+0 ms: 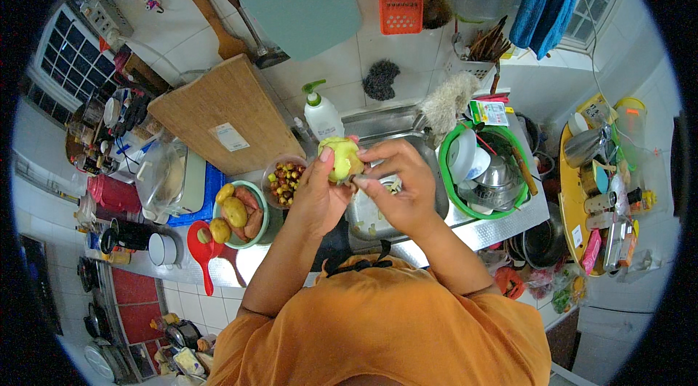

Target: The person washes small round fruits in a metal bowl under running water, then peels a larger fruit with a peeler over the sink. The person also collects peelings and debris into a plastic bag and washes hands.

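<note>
My left hand (317, 198) grips a pale yellow-green, partly peeled potato (339, 154) above the near left edge of the steel sink (357, 225). At its right side, my right hand (406, 184) pinches a small blade-like tool (349, 179) close under the potato; fingers hide most of it. Scraps of peel (373, 229) lie in the sink basin below. Left of my hands, a pale green bowl (265, 222) holds yellow potatoes (235, 212) and reddish sweet potatoes (253, 222). Beside it stands a clear bowl of small brown-and-green fruits or nuts (286, 179).
A white pump bottle (323, 116) stands behind the potato. Right of the sink, a green basin (446, 190) holds bowls and metalware. A wooden cutting board (218, 113) leans on the wall. At the counter's front left, a red ladle (206, 255) overhangs the edge.
</note>
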`<state>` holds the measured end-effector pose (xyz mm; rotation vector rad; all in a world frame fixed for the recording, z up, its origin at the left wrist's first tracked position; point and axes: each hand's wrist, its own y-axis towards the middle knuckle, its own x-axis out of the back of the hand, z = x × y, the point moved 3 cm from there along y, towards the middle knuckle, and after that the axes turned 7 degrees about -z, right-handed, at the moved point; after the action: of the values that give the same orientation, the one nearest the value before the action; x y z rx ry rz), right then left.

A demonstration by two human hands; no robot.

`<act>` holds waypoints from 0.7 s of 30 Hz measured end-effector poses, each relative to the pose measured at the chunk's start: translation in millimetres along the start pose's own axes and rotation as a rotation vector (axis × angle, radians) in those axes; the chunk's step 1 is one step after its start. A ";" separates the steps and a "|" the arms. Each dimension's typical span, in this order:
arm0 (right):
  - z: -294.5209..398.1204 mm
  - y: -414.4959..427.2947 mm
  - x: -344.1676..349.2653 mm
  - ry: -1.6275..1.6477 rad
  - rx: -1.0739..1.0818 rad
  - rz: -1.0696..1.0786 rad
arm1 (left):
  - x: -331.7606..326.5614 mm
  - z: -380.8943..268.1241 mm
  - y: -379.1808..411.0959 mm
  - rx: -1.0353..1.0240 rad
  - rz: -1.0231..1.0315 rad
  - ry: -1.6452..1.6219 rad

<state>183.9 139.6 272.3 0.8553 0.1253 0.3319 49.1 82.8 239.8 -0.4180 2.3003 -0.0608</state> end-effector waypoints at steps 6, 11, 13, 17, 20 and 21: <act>-29.4 5.2 3.5 0.373 -0.632 -0.199 | 4.8 2.3 -0.4 0.012 0.194 0.002; -28.4 4.0 5.4 0.656 -0.661 -0.320 | 1.1 -1.7 2.7 0.029 0.144 -0.056; -25.9 0.0 9.3 0.577 -0.532 -0.205 | 7.2 -1.4 5.0 0.004 0.129 -0.117; -17.0 -9.2 7.2 0.216 -0.165 0.002 | 6.3 1.1 3.8 0.011 0.092 -0.090; -4.0 -7.8 -2.9 0.036 -0.013 0.014 | 3.4 1.2 4.4 0.110 0.079 -0.104; -2.9 -8.3 -5.8 -0.002 0.028 0.007 | 3.3 4.5 4.4 0.104 0.058 -0.124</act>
<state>179.7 134.7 263.9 0.8843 0.1255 0.3371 49.0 86.3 233.6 -0.2933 2.1750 -0.1216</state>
